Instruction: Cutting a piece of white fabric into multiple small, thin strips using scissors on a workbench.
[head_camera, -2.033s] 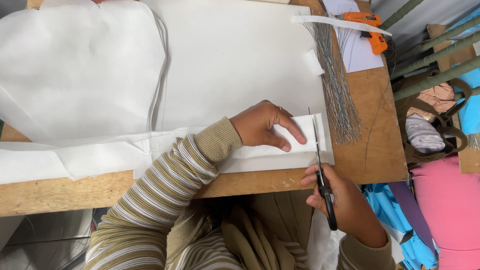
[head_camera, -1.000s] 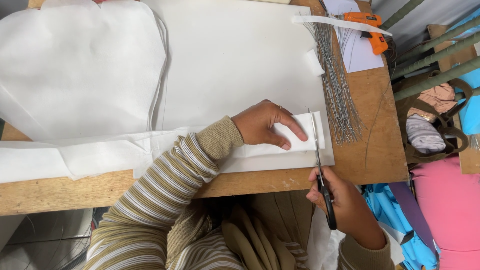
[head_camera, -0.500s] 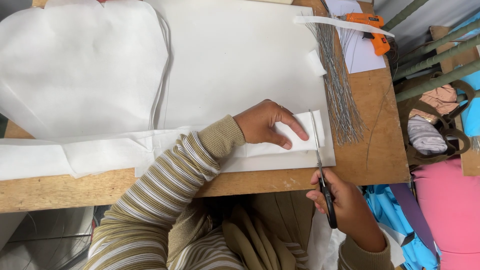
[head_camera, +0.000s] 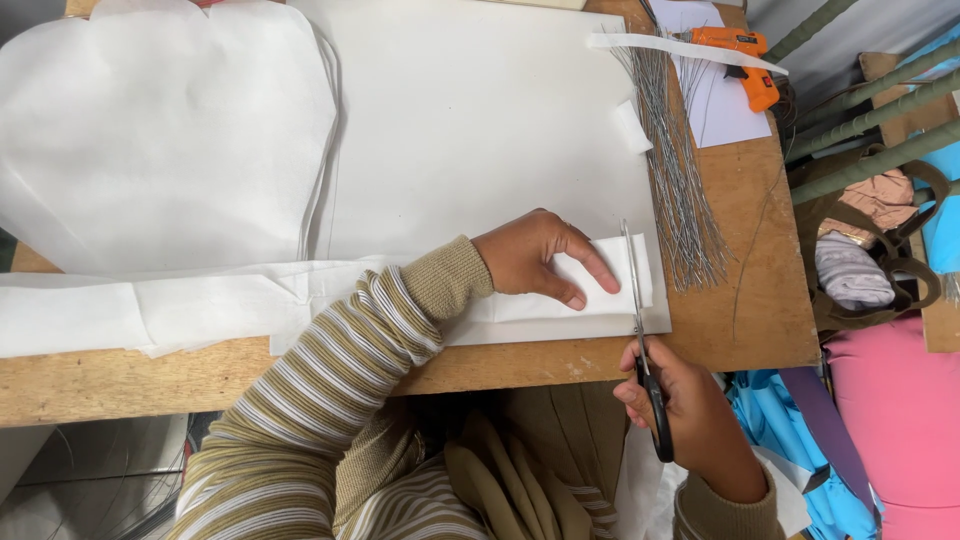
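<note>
My left hand (head_camera: 535, 257) lies flat on a long folded strip of white fabric (head_camera: 300, 300) near its right end, pressing it onto the wooden table (head_camera: 770, 310). My right hand (head_camera: 685, 415) grips black-handled scissors (head_camera: 643, 330) at the table's front edge. The blades point away from me and cross the strip's right end, just right of my left fingertips.
Large white sheets (head_camera: 400, 130) cover most of the table. A bundle of thin grey wires (head_camera: 680, 180) lies to the right, with an orange glue gun (head_camera: 745, 60) and a narrow white strip (head_camera: 680, 45) at the far right. Pink and blue rolls (head_camera: 900, 430) stand beside the table.
The scissors' blades have advanced slightly across the strip's right end. My left hand has stayed pressed on the fabric.
</note>
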